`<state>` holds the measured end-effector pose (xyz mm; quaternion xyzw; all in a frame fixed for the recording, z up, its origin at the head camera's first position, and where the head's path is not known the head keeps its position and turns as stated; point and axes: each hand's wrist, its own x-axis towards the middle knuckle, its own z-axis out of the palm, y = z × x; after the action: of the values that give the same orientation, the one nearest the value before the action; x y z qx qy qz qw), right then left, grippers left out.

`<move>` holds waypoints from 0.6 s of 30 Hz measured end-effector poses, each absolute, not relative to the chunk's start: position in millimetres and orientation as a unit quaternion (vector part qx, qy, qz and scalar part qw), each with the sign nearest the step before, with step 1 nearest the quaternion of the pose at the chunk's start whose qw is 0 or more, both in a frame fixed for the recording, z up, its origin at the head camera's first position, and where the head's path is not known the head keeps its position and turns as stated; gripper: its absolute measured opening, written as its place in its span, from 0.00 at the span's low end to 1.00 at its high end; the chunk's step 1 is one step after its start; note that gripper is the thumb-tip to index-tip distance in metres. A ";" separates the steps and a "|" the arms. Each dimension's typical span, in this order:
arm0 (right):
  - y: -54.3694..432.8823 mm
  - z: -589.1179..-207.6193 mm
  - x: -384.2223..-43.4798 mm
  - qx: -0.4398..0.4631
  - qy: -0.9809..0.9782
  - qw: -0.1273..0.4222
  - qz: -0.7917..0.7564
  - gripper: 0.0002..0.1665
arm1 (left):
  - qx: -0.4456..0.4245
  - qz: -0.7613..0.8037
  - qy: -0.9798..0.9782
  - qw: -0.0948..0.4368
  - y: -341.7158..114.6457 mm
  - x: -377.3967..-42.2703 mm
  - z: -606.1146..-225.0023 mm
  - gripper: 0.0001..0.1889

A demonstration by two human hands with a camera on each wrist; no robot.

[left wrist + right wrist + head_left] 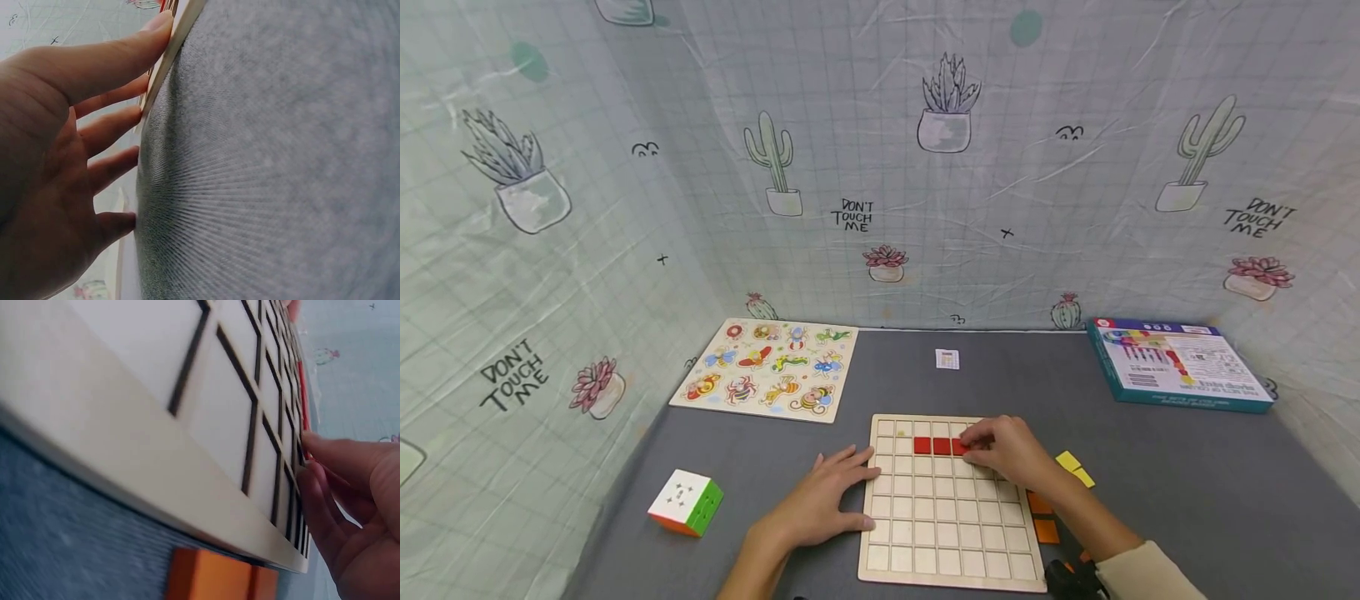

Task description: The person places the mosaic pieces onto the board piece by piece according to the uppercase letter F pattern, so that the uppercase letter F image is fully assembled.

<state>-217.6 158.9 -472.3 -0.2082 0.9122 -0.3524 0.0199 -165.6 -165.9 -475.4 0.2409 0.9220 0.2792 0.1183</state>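
Observation:
A square wooden grid board lies on the table with a row of red tiles in its second row from the far side. My left hand is spread against the board's left edge, thumb and fingertips touching the rim. In the left wrist view the thumb lies along that wooden edge. Over the board's upper right, my right hand pinches a red tile at the right end of the row. The right wrist view shows its fingertips at the grid, with a sliver of red between them; they hide most of the tile.
Yellow tiles and orange tiles lie right of the board, partly under the right forearm. A puzzle cube sits at the left. Behind are an insect picture board, a small white card and a flat box.

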 end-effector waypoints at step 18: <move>237.8 -437.5 -198.4 -0.173 0.929 0.054 -0.324 0.23 | 0.246 0.286 0.919 0.117 -167.2 -165.2 -474.3 0.34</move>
<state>-198.4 237.8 -437.5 -0.1727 0.9287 -0.3236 0.0543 -165.2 -167.2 -474.3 0.2463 0.9187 0.2858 0.1168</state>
